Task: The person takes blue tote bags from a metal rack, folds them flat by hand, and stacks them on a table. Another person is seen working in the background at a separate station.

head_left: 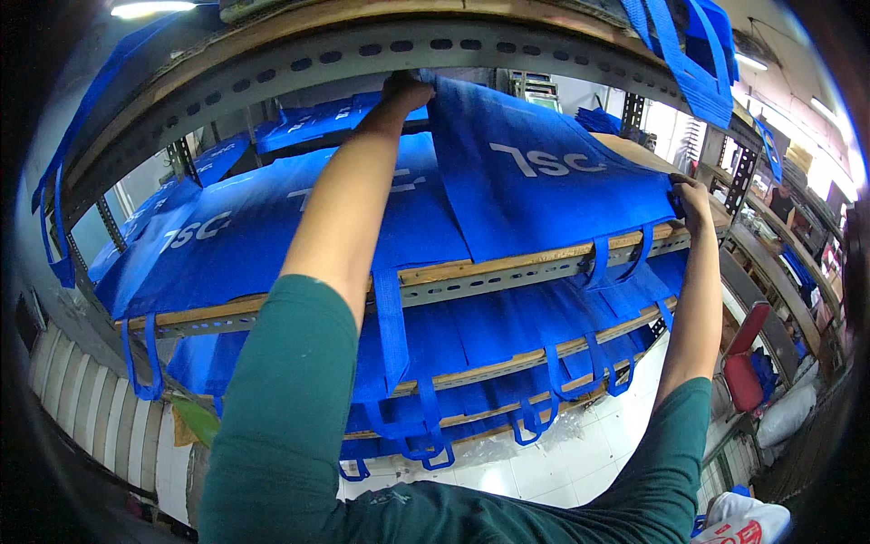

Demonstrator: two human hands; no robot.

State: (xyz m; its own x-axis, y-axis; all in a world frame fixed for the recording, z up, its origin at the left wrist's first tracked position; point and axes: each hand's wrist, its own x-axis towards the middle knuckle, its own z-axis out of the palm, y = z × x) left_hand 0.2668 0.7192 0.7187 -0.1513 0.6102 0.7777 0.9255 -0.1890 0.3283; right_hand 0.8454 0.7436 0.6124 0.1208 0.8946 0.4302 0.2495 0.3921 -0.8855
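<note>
Between my two hands stretches a blue fabric tote bag (535,204) with white print, partly raised off the shelf. My left hand (408,91) is closed on its far upper corner, just under the steel beam above. At the near right corner my right hand (693,198) pinches the bag's edge. The bag's blue strap handles (623,263) hang over the shelf's wooden front edge. To its left, more printed blue bags (217,236) lie flat on the same shelf, partly behind my left forearm.
A perforated steel beam (362,50) crosses overhead, with blue straps (684,63) hanging at the right. Lower shelves (535,352) hold more blue bags with dangling handles. A red chair (745,367) stands at the right, near another rack (779,236). A person (779,201) is far right.
</note>
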